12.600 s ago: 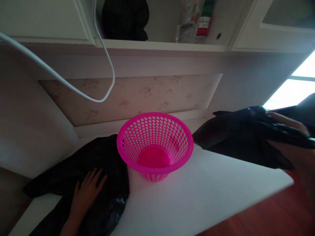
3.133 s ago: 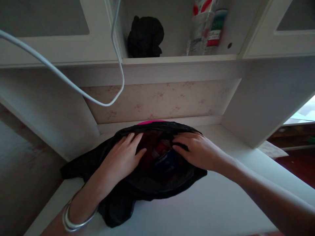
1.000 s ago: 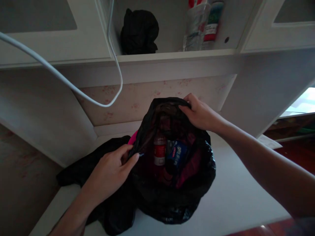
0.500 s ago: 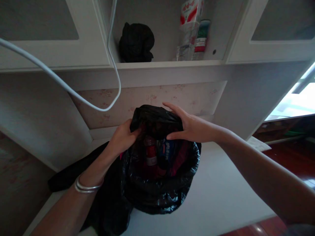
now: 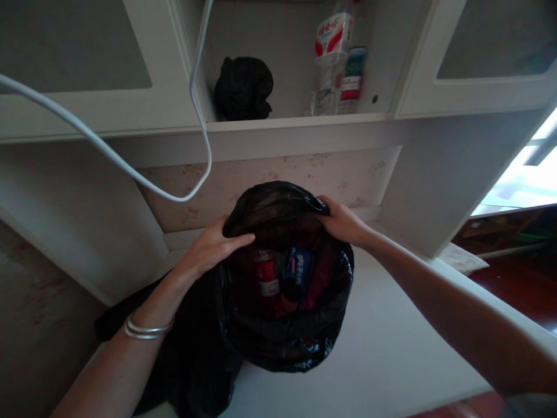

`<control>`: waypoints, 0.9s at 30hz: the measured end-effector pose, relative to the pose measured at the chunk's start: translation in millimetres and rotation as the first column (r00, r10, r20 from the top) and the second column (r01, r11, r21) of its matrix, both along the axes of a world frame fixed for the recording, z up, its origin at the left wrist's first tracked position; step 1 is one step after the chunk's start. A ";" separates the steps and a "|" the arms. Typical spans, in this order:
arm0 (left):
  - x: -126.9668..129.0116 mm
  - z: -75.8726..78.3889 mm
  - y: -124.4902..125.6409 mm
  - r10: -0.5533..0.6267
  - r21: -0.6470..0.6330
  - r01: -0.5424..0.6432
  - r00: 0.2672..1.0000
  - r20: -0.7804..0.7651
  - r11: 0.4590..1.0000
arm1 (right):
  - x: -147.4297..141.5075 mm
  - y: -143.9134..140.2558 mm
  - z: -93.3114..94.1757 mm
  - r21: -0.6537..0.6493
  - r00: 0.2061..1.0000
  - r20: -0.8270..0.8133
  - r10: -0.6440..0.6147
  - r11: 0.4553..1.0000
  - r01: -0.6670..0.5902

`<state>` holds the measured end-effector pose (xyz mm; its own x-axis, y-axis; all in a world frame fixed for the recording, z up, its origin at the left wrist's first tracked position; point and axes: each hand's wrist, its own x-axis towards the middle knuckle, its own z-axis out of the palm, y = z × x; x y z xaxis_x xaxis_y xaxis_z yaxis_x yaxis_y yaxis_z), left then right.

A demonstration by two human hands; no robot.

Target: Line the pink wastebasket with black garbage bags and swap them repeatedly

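A black plastic garbage bag (image 5: 282, 348) lines a round bin, its mouth spread wide toward me. My left hand (image 5: 213, 245) grips the bag's upper left edge, thumb lying on the inside. At the upper right edge, my right hand (image 5: 342, 222) pinches the film, with its fingers partly behind the plastic. Down inside lie a bottle with a red label (image 5: 267, 273), a blue packet (image 5: 298, 266) and something dark pink (image 5: 321, 278). The bin's own wall is mostly covered by the bag.
A white cable (image 5: 130, 168) hangs in front at left. On the shelf above stand a clear plastic bottle (image 5: 329, 69), a green-and-red labelled bottle (image 5: 353, 75) and a dark bundle (image 5: 243, 88). Black fabric (image 5: 191, 360) lies left of the bin on the white tabletop (image 5: 383, 337).
My right hand has moved right and closed on the bag's edge. The bag's far side is now lifted and stretched wider. My left hand has shifted slightly left, still holding the bag.
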<state>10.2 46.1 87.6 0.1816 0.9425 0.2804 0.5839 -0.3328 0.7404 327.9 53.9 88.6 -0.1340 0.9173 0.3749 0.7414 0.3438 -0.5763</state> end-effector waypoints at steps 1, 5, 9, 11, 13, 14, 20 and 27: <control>-0.5 -2.0 2.1 0.011 0.027 -0.008 0.994 -0.108 1.000 | -0.5 -1.2 0.4 -0.013 1.000 0.006 0.026 1.000 -0.026; 0.9 -13.0 10.8 0.076 0.095 -0.057 0.974 -0.212 0.994 | -0.8 -3.9 -0.4 -0.114 0.990 0.097 0.101 0.989 -0.090; 3.6 -19.0 17.5 0.085 0.129 -0.067 0.987 -0.139 0.989 | -2.0 2.1 -4.8 -0.068 0.993 0.118 0.023 0.998 -0.015; 4.4 -19.4 19.2 0.049 0.113 -0.037 0.994 -0.100 0.993 | -3.3 7.4 -8.5 -0.034 0.996 0.086 -0.039 0.999 0.042; 5.2 -19.1 19.7 -0.004 0.098 0.012 0.997 -0.083 0.995 | -4.9 12.5 -12.7 -0.016 0.995 0.044 -0.088 0.996 0.089; 5.9 -18.8 19.5 -0.035 0.089 0.042 0.996 -0.084 0.995 | -5.9 14.6 -14.6 -0.009 0.995 0.023 -0.100 0.995 0.100; 13.4 -17.7 18.9 -0.092 0.042 0.102 0.976 -0.198 0.994 | -11.4 18.1 -15.6 -0.014 0.999 -0.047 -0.022 1.000 0.021; 15.3 -17.5 27.1 0.112 0.072 -0.097 0.964 -0.243 0.993 | -6.7 13.9 -11.7 -0.145 0.995 -0.032 0.098 0.984 -0.102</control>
<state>25.5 73.2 70.1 0.1532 0.9432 0.2948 0.7793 -0.2988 0.5509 321.2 67.8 76.8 -0.2203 0.9448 0.2424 0.6923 0.3266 -0.6435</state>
